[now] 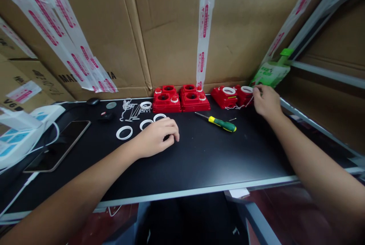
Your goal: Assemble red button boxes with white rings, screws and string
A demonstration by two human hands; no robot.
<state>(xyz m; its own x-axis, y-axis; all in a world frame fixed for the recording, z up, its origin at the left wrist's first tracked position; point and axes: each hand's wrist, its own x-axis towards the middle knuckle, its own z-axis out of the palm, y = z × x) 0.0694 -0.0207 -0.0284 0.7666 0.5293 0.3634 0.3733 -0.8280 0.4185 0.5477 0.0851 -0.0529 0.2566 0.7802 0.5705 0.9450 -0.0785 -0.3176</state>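
Observation:
At the back right, my right hand (265,99) has its fingers closed at the edge of a red housing (248,99) topped by a white ring (246,89); the fingertips are partly hidden. A thin white cord (239,106) runs in front of this housing and its neighbour, another red housing (224,98) with a white ring. My left hand (159,135) rests on the black table with loosely curled fingers and nothing visible in them. Beside it lie several loose white rings (124,133). Between the hands is a green and yellow screwdriver (222,124), its tip pointing left.
Two pairs of red housings (167,102) stand along the cardboard wall (171,28). White cords and screws (134,112) lie left of them. A phone (61,144) and a power strip (17,134) are at left. A green pouch (272,73) leans at the back right beside a metal frame.

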